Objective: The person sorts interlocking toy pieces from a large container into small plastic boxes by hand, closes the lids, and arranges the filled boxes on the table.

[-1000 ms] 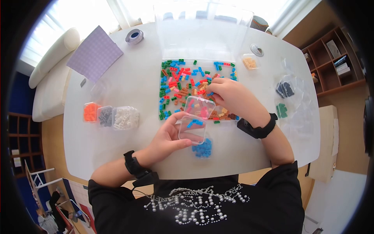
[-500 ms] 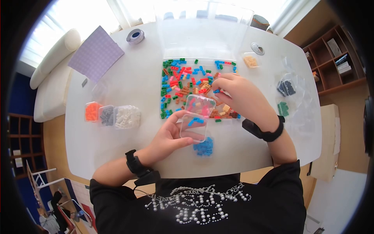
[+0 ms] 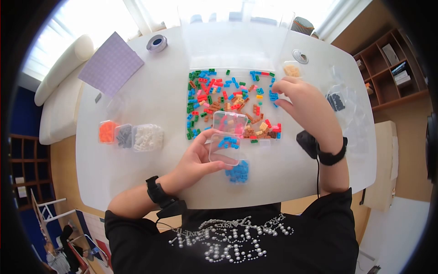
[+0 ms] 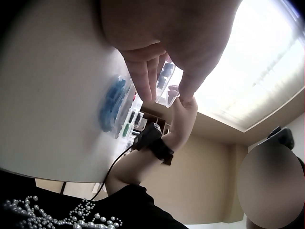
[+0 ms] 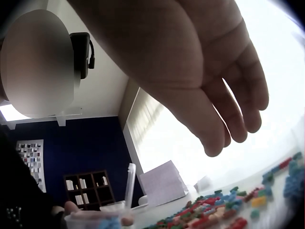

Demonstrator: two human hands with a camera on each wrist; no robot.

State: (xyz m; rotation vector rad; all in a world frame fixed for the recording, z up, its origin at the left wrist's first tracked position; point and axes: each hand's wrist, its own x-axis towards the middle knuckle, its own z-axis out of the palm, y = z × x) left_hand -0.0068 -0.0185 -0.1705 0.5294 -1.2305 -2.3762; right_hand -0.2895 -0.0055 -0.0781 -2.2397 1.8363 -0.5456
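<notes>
My left hand point(image 3: 194, 160) holds a small clear plastic box point(image 3: 216, 148) by its sides, with thumb and fingers on opposite walls. The box's lid point(image 3: 230, 114) stands open on the far side, and a few blue toy bricks point(image 3: 228, 143) lie inside. Over the right edge of the brick tray point(image 3: 267, 140), my right hand point(image 3: 308, 102) reaches down with bent, parted fingers. Loose blue bricks point(image 3: 273, 97) lie just below its fingertips. No brick shows in that hand in the right wrist view. Mixed coloured bricks point(image 3: 212, 93) cover much of the tray.
Near me is a box of blue bricks point(image 3: 237, 172). To the left stand boxes of orange point(image 3: 107, 131), grey point(image 3: 123, 136) and white bricks point(image 3: 148, 138). Right are beige point(image 3: 292, 70) and dark bricks point(image 3: 336, 101). A large clear bin point(image 3: 235, 45) stands behind the tray.
My right hand has moved from the tray's middle to its right edge; the blue brick it pinched no longer shows. More blue bricks show in the left hand's box, which that hand keeps holding.
</notes>
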